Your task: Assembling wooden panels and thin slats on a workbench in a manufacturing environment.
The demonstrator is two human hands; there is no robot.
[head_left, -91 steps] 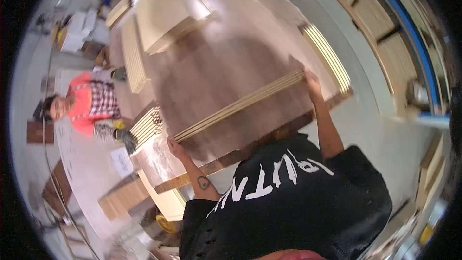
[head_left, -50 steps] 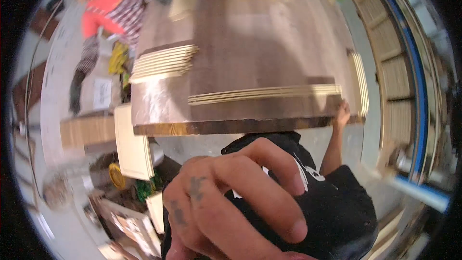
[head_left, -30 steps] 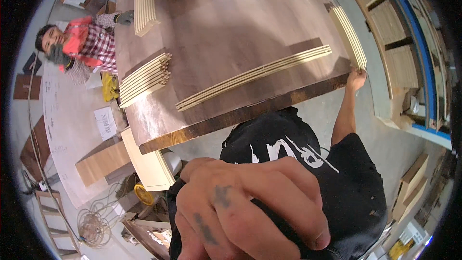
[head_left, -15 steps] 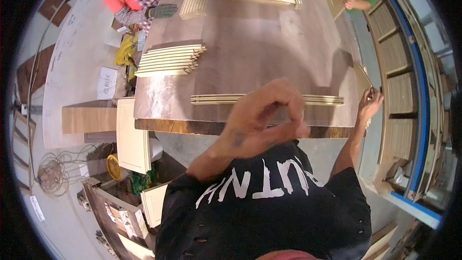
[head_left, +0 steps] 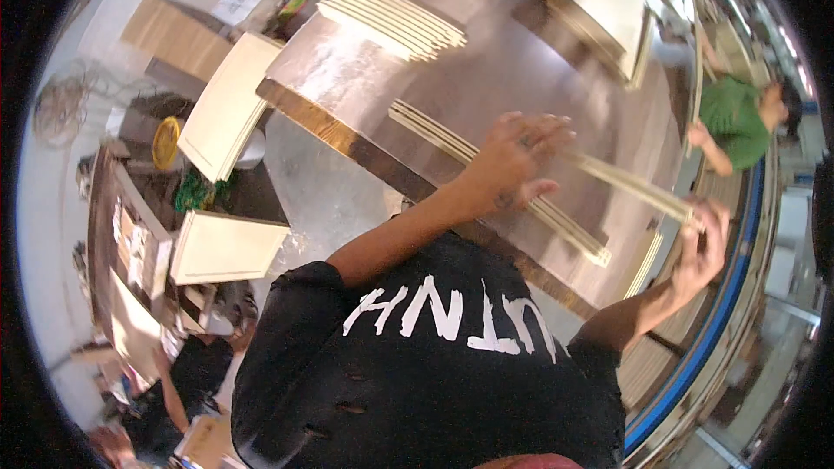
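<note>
My right hand is closed round one end of a thin pale wooden strip, raised above the table at the right. The strip slants up and left toward my left hand. That hand is open, thumb and fingers spread close to the strip's far end, and somewhat blurred by motion. Beneath it, a narrow row of similar pale strips lies along the near side of the brown table; my left hand and wrist hide its middle.
Farther back lie a stack of grooved strips and a pile of pale panels. A co-worker in green stands at the right, holding a board. Pale panels lean at the left. Another person is at lower left.
My view has turned, so the table now slants. My right hand has lifted a strip over the table. My left hand has gone from curled to spread fingers.
</note>
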